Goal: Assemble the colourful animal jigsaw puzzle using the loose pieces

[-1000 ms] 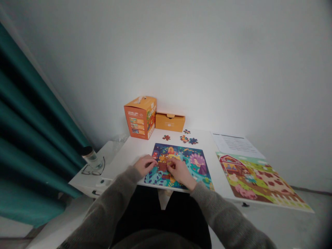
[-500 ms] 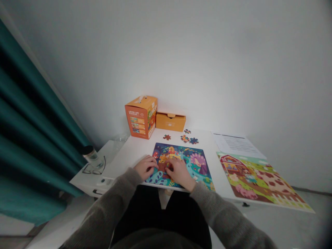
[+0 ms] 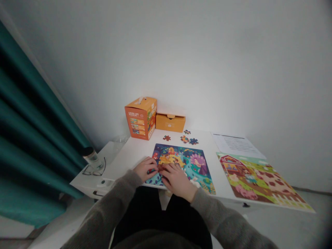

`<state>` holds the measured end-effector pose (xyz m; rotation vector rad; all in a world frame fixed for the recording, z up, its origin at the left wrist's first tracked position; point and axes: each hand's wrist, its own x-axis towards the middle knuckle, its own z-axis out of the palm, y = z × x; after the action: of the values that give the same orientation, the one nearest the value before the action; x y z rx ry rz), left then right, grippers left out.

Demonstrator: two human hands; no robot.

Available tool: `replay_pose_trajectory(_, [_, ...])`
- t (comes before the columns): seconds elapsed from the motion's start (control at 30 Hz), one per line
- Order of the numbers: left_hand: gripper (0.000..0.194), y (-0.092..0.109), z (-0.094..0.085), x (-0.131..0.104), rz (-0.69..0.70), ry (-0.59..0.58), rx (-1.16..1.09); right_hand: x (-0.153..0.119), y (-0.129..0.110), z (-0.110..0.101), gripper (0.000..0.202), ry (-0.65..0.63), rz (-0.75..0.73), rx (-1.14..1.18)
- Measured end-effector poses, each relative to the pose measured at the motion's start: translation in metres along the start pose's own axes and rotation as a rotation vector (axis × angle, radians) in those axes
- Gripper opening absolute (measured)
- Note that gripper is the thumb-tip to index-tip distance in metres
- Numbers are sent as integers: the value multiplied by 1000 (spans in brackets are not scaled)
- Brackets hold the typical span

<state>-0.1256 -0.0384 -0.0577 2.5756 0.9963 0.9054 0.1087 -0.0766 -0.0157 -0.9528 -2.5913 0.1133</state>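
A colourful jigsaw puzzle [image 3: 198, 162] with animals in a dark forest lies on the white table in front of me. My left hand [image 3: 146, 168] rests at its left edge, fingers curled in and thumb close to them; whatever they pinch is too small to make out. Over the lower left of the puzzle lies my right hand [image 3: 177, 180], its fingers stretched towards the left fingertips and its thumb apart. A brown patch shows where the fingertips of both hands meet; I cannot tell whether it is a loose piece. The hands hide the picture beneath.
Behind the puzzle lie several loose puzzle pieces [image 3: 193, 141] and a reddish piece [image 3: 166, 138]. An orange puzzle box [image 3: 140, 119] and an open orange carton [image 3: 170, 123] stand at the back. To the right are a farm puzzle [image 3: 259, 180] and printed paper [image 3: 237, 145]; left, glasses [image 3: 95, 172] and a jar [image 3: 92, 159].
My right hand has shifted left and lower, bringing its fingertips against the left ones. More of the yellow and orange middle of the puzzle shows now. The left hand has hardly moved.
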Motion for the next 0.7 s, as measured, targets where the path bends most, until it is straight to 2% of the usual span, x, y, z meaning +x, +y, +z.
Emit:
replay_pose_trajectory(0.2, [17, 10, -6, 2, -24, 0, -1, -7, -7, -1, 33, -28, 18, -8])
replay_pose_trajectory(0.33, [26, 11, -7, 3, 26, -26, 30, -9, -6, -3, 42, -51, 9, 3])
replay_pose_trajectory(0.57, [26, 10, -6, 1, 29, -1, -15, -7, -3, -4, 32, -40, 21, 49])
replay_pose_trajectory(0.7, [23, 13, -8, 2, 3, -37, 9, -6, 0, -10, 31, -55, 2, 89])
